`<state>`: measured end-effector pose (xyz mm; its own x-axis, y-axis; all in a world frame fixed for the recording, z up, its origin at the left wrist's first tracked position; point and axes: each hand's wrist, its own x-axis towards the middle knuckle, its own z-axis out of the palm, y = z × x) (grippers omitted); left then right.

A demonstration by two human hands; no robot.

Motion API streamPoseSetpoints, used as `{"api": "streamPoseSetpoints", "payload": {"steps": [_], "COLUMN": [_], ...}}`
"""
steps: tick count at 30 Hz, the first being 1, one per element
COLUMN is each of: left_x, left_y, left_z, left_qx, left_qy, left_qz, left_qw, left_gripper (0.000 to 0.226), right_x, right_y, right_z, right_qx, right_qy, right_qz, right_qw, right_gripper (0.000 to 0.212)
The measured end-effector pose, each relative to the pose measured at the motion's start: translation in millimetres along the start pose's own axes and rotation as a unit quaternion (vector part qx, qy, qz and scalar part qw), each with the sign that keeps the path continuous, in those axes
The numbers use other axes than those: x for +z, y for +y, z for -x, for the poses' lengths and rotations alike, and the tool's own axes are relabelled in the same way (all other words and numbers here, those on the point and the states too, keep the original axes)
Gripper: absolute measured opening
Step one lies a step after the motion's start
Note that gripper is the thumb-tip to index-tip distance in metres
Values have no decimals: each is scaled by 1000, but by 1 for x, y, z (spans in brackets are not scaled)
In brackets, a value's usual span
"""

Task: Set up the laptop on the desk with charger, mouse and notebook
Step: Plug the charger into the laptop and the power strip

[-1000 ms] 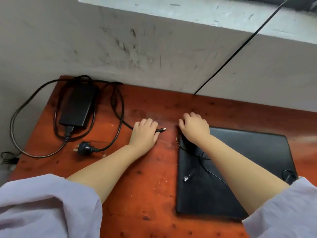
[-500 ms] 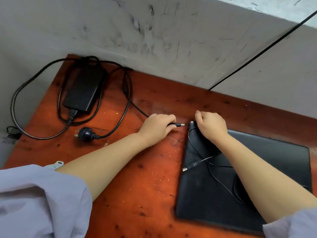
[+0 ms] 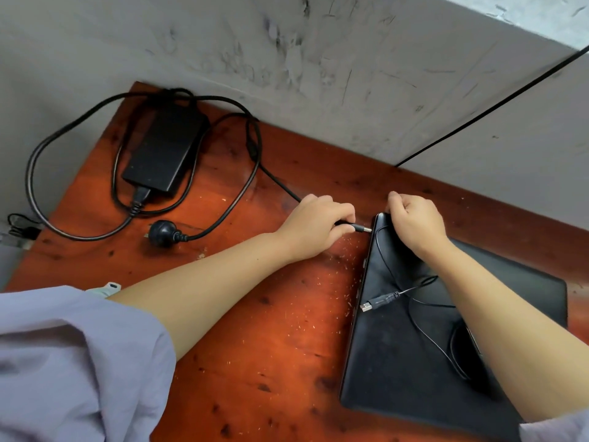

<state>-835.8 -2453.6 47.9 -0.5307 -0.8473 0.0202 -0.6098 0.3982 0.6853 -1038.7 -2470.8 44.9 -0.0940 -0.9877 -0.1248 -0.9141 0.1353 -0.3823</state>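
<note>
A closed black laptop (image 3: 411, 355) lies on the reddish wooden desk (image 3: 267, 346) at the right. My left hand (image 3: 315, 224) pinches the charger's barrel plug (image 3: 361, 229), whose metal tip touches the laptop's far left corner. My right hand (image 3: 414, 223) grips that same corner from above. The black charger brick (image 3: 165, 154) lies at the desk's far left with its cable looped around it, and the wall plug (image 3: 162, 233) lies loose on the desk. A thin mouse cable with a USB plug (image 3: 369, 305) lies across the lid; the mouse is mostly hidden under my right forearm.
A scuffed grey wall (image 3: 318, 74) stands directly behind the desk. A black wire (image 3: 490, 110) runs diagonally up the wall at the right. Bare desk surface lies between my arms. A small black object (image 3: 19, 226) sits off the desk's left edge.
My left hand has carried the barrel plug rightward until its tip meets the laptop's corner. My right hand stays on that corner.
</note>
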Motion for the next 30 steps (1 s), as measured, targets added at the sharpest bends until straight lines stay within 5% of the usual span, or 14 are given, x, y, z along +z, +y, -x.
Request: {"api": "streamPoseSetpoints", "payload": {"steps": [21, 30], "left_x": [27, 42], "left_y": [-9, -19], "left_z": [-6, -2], "left_qx": [37, 27], "left_qy": [-50, -30], "left_qz": [-171, -180], "left_qw": [983, 983], "left_gripper": [19, 20], "right_x": [28, 34], "right_y": [-5, 0], "right_z": [4, 21], "right_qx": [-9, -154], "right_qy": [-22, 49], "right_qz": [31, 82], "right_qw": [999, 983], "right_gripper": [48, 30]}}
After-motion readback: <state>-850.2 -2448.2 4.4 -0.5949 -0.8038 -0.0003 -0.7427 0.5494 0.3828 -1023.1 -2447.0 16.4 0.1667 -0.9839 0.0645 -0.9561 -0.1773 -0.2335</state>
